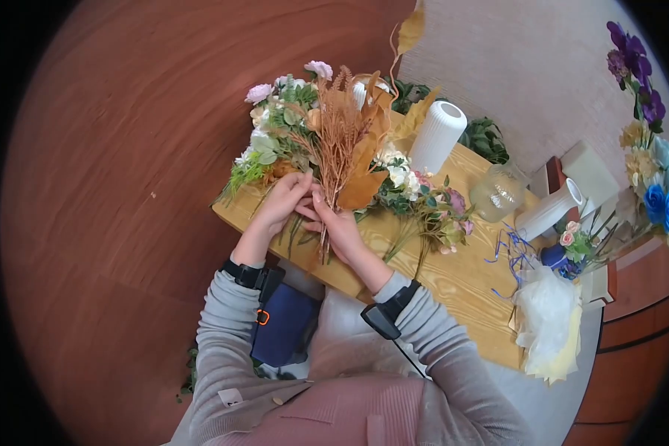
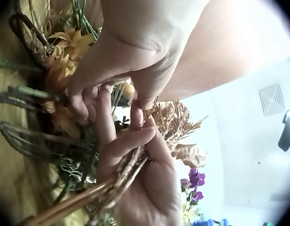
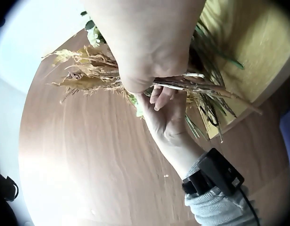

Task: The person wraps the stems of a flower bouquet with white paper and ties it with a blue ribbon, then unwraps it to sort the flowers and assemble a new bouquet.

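My right hand grips a bunch of rust-brown artificial dried grass by its thin stems, plumes pointing away from me. Broad orange-brown leaves lie along its right side. From the left, my left hand meets the bunch just below the plumes, its fingers bent and its thumb tip at the right hand's fingertips. I cannot tell whether it pinches a stem there. In the right wrist view, the left palm shows behind the stems.
Mixed artificial flowers lie left of the bunch, with pink and white ones to its right. A white ribbed vase stands behind; another white vase leans right of a glass vase. Blue ribbon and white wrapping lie on the wooden table.
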`<action>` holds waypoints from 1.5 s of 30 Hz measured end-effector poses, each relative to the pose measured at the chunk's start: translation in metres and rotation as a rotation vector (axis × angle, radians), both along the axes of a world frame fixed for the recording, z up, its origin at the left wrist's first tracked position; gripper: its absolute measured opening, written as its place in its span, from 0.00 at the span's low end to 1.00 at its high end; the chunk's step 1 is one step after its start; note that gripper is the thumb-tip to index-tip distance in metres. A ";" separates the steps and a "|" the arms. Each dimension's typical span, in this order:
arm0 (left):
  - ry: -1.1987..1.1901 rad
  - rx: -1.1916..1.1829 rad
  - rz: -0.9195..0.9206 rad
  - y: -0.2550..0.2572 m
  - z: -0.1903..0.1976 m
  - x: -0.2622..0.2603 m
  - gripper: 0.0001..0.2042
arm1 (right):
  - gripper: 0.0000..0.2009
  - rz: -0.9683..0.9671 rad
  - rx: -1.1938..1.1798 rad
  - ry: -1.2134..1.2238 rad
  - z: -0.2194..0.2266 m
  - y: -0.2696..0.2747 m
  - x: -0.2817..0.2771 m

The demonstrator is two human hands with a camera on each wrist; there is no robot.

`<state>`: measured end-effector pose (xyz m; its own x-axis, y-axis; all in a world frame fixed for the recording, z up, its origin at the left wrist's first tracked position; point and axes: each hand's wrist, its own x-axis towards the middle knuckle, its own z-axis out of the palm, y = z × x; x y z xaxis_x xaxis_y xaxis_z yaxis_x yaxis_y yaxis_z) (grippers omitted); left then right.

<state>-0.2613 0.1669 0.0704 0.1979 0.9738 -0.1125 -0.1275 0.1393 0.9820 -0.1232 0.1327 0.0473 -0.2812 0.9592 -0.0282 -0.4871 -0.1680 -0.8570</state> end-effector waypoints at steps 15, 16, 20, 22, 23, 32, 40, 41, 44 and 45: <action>1.199 0.821 0.529 0.044 -0.018 0.005 0.15 | 0.16 -0.234 0.230 -0.175 0.064 -0.049 0.060; 1.410 0.645 0.353 0.050 -0.036 0.006 0.19 | 0.16 -0.235 0.233 -0.177 0.063 -0.050 0.064; 1.426 0.523 0.362 0.038 -0.035 0.021 0.30 | 0.12 -0.261 0.205 -0.208 0.062 -0.054 0.073; 1.424 0.701 0.443 0.024 -0.020 0.024 0.29 | 0.12 -0.299 0.208 -0.245 0.062 -0.056 0.073; 1.412 0.877 0.527 0.012 -0.007 0.026 0.29 | 0.12 -0.302 0.221 -0.208 0.061 -0.055 0.073; 0.297 0.506 0.032 -0.081 0.025 0.058 0.16 | 0.24 -0.244 0.963 -0.644 0.046 -0.043 0.032; 0.147 0.362 0.299 -0.040 0.062 -0.010 0.13 | 0.28 -0.100 0.898 -0.775 0.043 -0.055 0.030; 0.330 0.467 0.456 -0.027 0.065 -0.026 0.13 | 0.28 -0.100 0.897 -0.775 0.040 -0.056 0.035; 0.751 0.990 0.833 0.012 0.087 -0.051 0.10 | 0.25 0.039 0.753 -0.806 0.032 -0.058 0.059; 0.752 0.985 0.834 0.023 0.089 -0.058 0.10 | 0.22 0.089 0.686 -0.818 0.028 -0.058 0.065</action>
